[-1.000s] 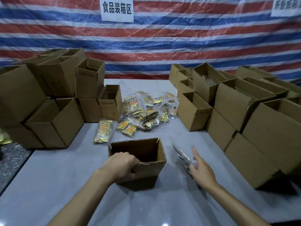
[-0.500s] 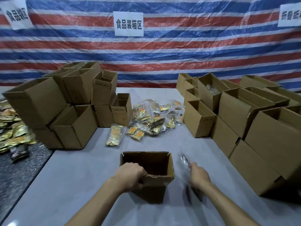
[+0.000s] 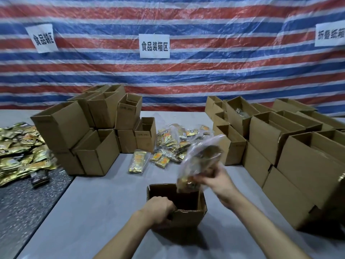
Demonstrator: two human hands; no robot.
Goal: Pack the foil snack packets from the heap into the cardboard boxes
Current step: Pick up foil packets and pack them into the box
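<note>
Left hand fingers curled over near rim of box; right hand pinches blurred bag, bag's lower end at box mouth.

Grey table top: one open cardboard box stands at near centre. Beyond it lies a heap of foil snack packets, with a single bagged pack just left of the heap. The left carton stack and the right carton stack flank the heap. The adjoining dark speckled surface carries a heap of gold packets.

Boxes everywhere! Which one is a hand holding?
The open box standing alone at the front; the left hand grips its near rim. The other boxes sit piled further back, untouched.
</note>
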